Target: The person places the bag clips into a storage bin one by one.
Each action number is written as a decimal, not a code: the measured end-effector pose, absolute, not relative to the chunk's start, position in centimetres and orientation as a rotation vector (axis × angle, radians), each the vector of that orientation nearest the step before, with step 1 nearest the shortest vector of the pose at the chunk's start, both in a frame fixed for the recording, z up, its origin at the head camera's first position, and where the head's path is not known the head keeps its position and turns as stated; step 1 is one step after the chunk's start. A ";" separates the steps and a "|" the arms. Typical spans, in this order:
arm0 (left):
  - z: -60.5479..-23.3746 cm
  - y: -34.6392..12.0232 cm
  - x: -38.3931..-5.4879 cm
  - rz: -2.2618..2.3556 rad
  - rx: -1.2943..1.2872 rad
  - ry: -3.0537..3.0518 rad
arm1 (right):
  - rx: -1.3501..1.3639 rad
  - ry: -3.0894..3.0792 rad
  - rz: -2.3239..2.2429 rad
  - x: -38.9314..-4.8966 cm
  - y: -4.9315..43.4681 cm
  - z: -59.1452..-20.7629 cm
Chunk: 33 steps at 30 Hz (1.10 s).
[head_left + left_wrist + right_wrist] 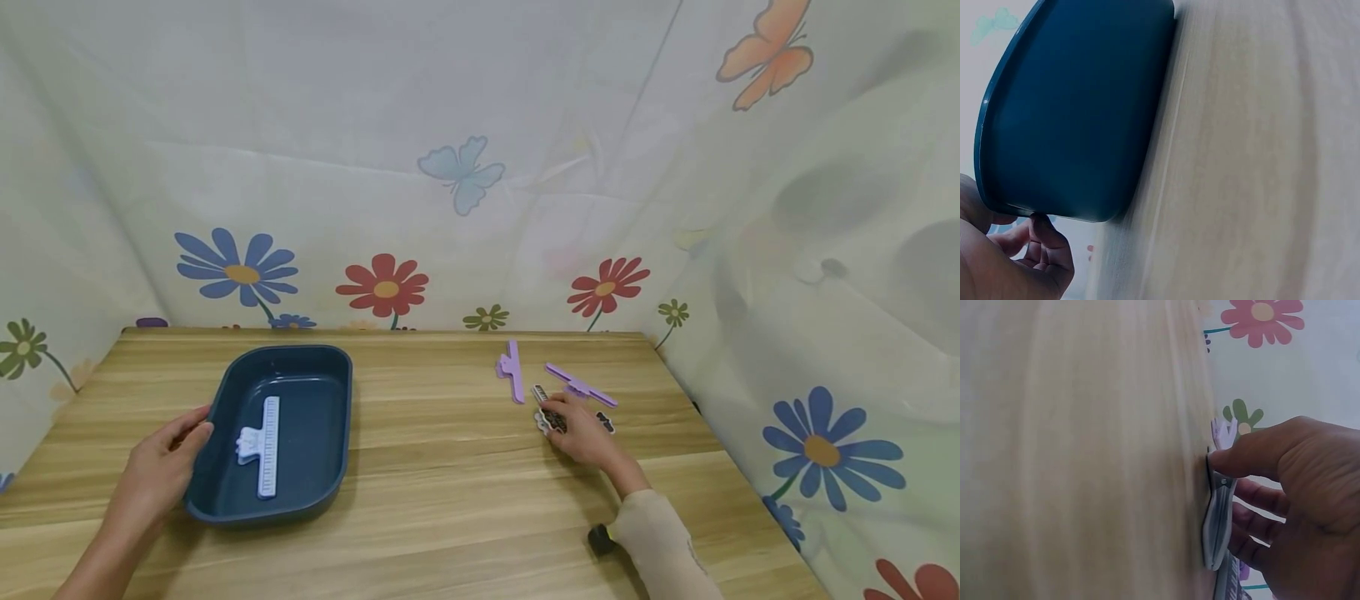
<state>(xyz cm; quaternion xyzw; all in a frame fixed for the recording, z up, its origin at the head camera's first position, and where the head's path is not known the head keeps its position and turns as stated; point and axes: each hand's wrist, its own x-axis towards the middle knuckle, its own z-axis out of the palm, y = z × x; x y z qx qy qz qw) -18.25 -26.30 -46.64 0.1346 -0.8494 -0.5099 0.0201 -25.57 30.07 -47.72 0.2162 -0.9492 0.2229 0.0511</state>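
Observation:
My left hand (153, 471) grips the left rim of a deep dark-blue tray (344, 450), its fingers curled against the outer wall in the left wrist view. Inside the tray lies a pale blue ruler clip (268, 450). Over at the right, my right hand (581, 429) pinches a black-and-white ruler clip (1217, 519) low at the tabletop, thumb on one side and fingers on the other. The palm hides part of this clip from above. Just beyond the hand lie two purple ruler clips, one upright in view (514, 375) and one slanting (600, 394).
A small black-and-white piece (604, 422) shows beside the right hand. Near the right sleeve (660, 542) sits a small black object (601, 540). Flowered cloth (525, 242) rises behind and beside the wooden table (450, 500).

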 end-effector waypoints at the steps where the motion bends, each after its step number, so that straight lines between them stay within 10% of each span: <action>1: -46.7 -26.3 -18.2 -1.578 0.412 -2.636 | 0.665 -2.894 0.673 -25.6 30.1 -47.6; 33: -46.9 -26.4 -18.1 -1.598 0.395 -2.628 | 0.810 -2.877 0.617 -25.9 30.0 -47.1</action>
